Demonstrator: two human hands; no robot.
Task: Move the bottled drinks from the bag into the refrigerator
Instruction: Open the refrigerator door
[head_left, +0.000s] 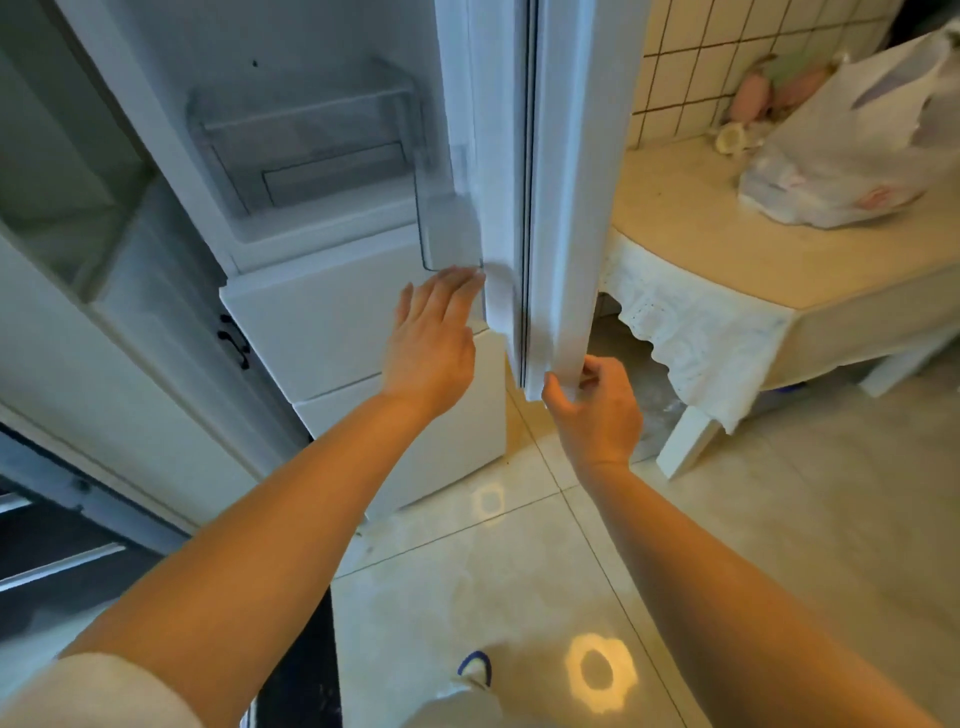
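My right hand, grip curled on the bottom edge of the tall white refrigerator door. Left hand flat, fingers spread, holding nothing. White plastic bag sits on the cream surface, well right; right hand nearer. Bottles not visible.

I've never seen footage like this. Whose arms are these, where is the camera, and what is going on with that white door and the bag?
There is no machine here: a person wears one camera on the head, looking down at their own bare arms. The right hand grips the bottom corner of the open refrigerator door. The left hand is open, fingers spread, touching the door's inner edge and holding nothing. An empty clear door shelf shows inside. The white plastic bag sits on the table to the right, untouched.
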